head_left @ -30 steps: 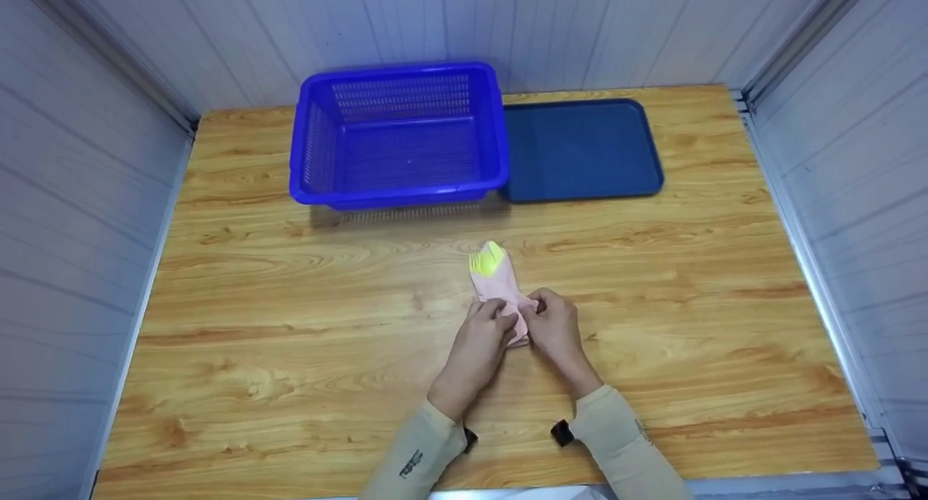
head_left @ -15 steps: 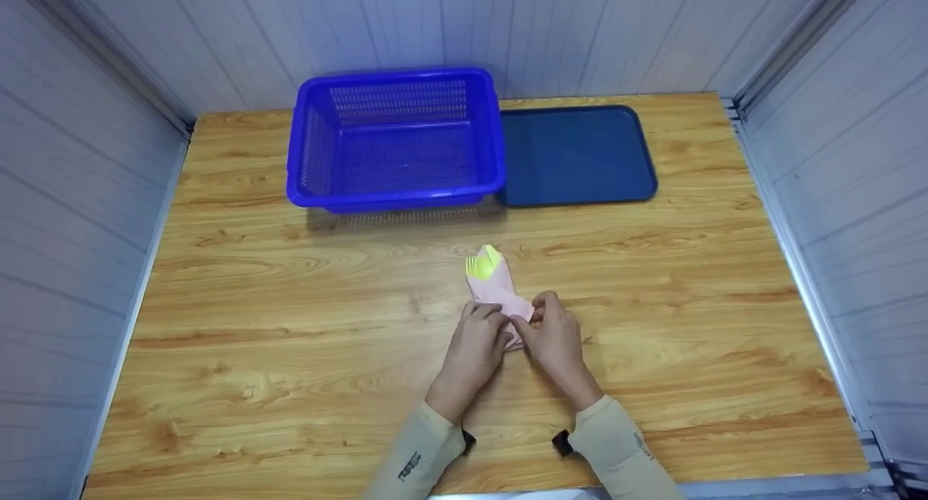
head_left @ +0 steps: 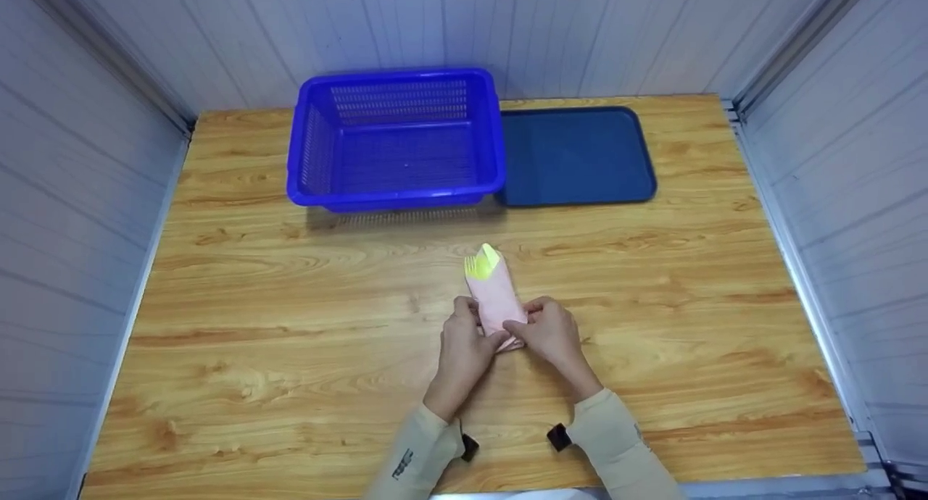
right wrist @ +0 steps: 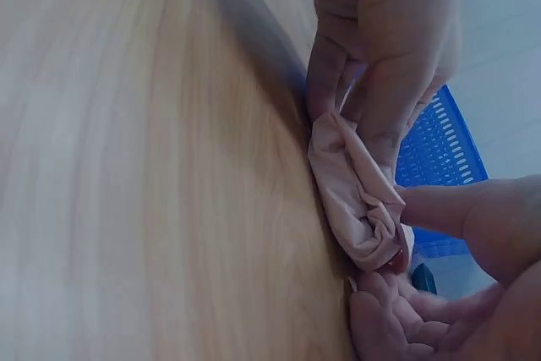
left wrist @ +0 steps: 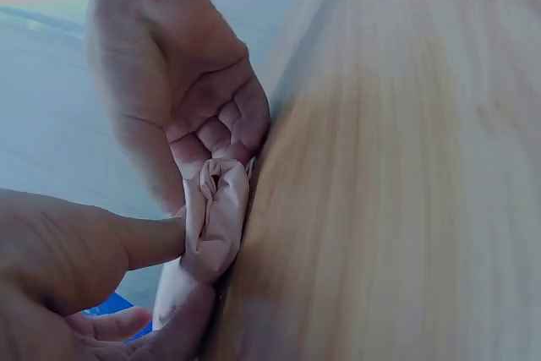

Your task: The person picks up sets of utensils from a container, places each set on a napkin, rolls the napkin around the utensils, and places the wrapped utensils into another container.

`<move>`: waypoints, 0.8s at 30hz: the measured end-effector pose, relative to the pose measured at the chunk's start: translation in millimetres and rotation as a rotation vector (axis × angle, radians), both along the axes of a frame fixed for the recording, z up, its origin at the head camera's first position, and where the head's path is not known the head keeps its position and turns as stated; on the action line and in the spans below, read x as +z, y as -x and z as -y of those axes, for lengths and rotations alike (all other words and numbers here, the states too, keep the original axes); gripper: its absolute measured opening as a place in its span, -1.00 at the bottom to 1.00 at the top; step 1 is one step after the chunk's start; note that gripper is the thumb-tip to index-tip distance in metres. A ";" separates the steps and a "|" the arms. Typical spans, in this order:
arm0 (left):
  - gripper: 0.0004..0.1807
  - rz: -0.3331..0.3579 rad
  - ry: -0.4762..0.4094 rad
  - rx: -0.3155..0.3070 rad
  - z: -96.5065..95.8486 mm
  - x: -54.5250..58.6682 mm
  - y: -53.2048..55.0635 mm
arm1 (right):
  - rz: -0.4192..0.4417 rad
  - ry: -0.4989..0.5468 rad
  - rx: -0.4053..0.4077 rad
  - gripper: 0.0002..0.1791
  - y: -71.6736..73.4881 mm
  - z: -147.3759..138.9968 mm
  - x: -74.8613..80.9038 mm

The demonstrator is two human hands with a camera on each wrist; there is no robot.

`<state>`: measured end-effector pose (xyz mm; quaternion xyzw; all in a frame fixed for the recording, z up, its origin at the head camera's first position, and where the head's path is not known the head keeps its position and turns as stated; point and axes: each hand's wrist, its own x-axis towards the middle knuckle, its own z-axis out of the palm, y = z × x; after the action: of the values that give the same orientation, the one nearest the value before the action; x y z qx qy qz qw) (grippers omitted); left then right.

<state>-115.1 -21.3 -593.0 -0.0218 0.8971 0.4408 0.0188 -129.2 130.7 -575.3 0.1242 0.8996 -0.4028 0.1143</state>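
Note:
A pink napkin (head_left: 496,298) lies folded into a long bundle on the table, around yellow cutlery. The tines of a yellow fork (head_left: 471,267) stick out of its far end beside another yellow piece (head_left: 491,256), whose kind I cannot tell. My left hand (head_left: 462,348) grips the near left side, thumb on top and fingers along the edge. From the right, my right hand (head_left: 554,332) pinches the napkin between thumb and fingers. Both wrist views show the near end of the napkin (left wrist: 215,217) rolled in soft folds between the two hands.
A blue plastic basket (head_left: 406,194) stands at the back of the wooden table (head_left: 254,355). Right of it lies a dark blue tray (head_left: 580,156), partly under the basket's rim. Panelled walls (head_left: 544,36) border the back and sides.
The napkin's loose right flap now lies folded down along the bundle. My left hand has shifted from on top of the napkin to its left side; my right hand still holds the right edge.

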 end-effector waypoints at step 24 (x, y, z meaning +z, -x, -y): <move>-0.42 0.200 -0.360 0.049 12.8 -5.1 3.4 | 0.046 0.636 -0.160 -0.58 -3.6 19.5 -6.5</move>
<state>-118.5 -34.1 -598.2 -0.0835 0.7968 0.5899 0.1007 -125.6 111.1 -581.8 0.1617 0.7133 -0.6683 0.1359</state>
